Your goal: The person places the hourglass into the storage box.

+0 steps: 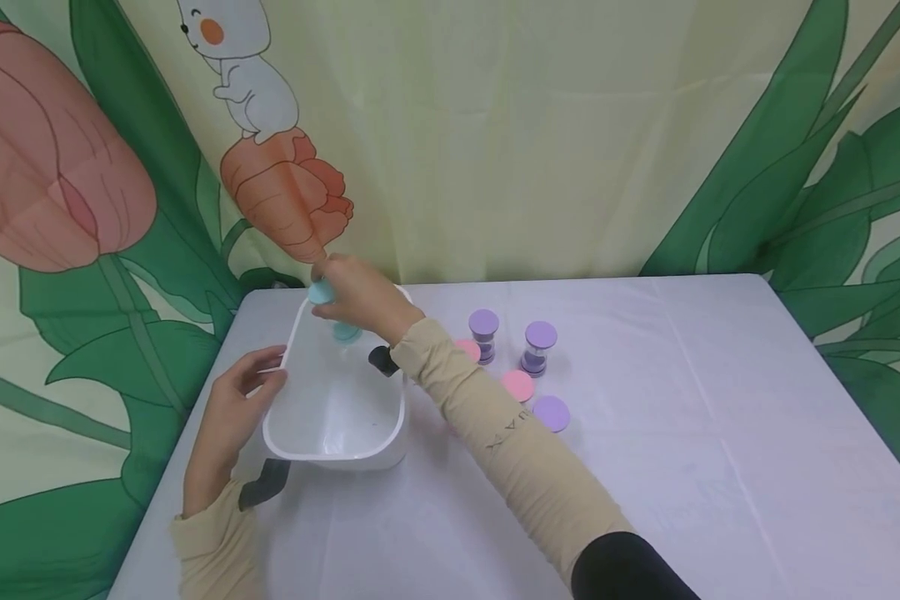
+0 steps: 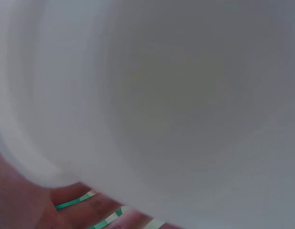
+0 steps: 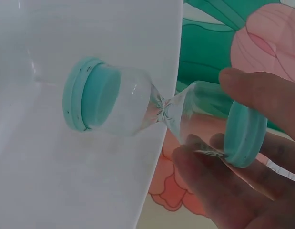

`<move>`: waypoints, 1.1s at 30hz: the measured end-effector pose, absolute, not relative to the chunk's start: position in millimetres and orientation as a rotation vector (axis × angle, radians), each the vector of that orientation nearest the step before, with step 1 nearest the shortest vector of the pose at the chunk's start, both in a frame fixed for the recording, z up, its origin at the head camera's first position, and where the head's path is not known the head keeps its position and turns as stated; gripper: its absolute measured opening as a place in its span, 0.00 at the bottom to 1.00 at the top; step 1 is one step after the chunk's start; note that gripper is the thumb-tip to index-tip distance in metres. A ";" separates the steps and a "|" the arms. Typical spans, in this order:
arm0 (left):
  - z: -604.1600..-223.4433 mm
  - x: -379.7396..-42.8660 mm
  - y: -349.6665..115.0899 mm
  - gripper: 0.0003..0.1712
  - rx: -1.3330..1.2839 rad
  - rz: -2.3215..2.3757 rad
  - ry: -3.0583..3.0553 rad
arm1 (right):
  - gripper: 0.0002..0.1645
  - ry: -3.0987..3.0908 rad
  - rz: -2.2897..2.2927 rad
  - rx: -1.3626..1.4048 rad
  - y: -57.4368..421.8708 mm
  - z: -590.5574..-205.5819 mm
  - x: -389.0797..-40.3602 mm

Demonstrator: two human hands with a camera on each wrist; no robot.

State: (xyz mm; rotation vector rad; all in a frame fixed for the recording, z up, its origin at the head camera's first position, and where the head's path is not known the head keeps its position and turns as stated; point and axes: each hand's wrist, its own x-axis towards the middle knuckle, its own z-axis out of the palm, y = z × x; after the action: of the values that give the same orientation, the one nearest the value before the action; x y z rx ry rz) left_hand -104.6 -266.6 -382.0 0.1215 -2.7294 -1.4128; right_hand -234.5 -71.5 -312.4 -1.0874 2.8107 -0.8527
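Observation:
My right hand grips a sand timer with teal caps and a clear glass body. Thumb and fingers close around its upper end, while teal sand lies in the lower bulb. In the head view the timer hangs over the far end of a white plastic bin, its lower cap inside the rim. My left hand rests against the bin's left side with fingers loosely extended. The bin's pale wall fills most of the left wrist view, with the left fingers along its edge.
Right of the bin stand purple-capped sand timers and pink-capped ones, partly hidden by the right sleeve. Everything rests on a white-covered table. Behind hangs a printed curtain.

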 end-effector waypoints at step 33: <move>-384.9 -104.3 -267.8 0.30 0.130 -1.444 -2.719 | 0.24 2.742 -0.554 -1.094 -86.5 -329.8 -233.9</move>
State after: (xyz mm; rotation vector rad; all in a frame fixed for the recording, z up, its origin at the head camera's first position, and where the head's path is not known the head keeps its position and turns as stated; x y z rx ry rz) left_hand -104.3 -267.8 -384.9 0.1297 -2.7185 -1.4439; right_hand -233.9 -86.5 -329.8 -1.0943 2.7420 -0.5538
